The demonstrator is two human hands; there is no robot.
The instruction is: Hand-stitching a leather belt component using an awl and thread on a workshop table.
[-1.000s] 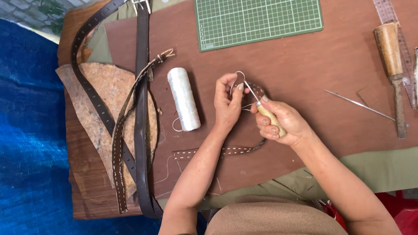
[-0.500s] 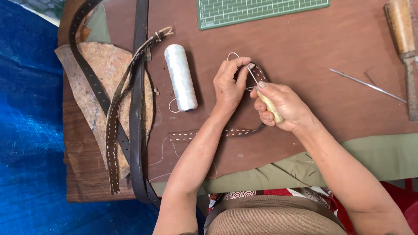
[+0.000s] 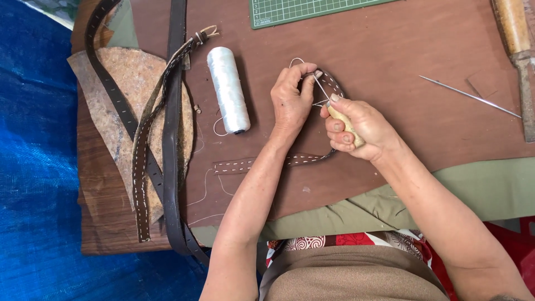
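A: Grip state?
B: Stitched strap (image 3: pixel 329 83) is pinched in left hand (image 3: pixel 291 100); awl (image 3: pixel 341 118) is clenched in right hand (image 3: pixel 359 129).
A: Surroundings?
B: Thread spool (image 3: pixel 228 89) is just left of the grip, loose needle (image 3: pixel 471 96) well right.

Thread spool (image 3: pixel 228 89) crowds left; bare leather sheet (image 3: pixel 401 50) right.

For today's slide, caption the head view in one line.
Left hand pinches a stitched leather strap; right hand drives an awl.
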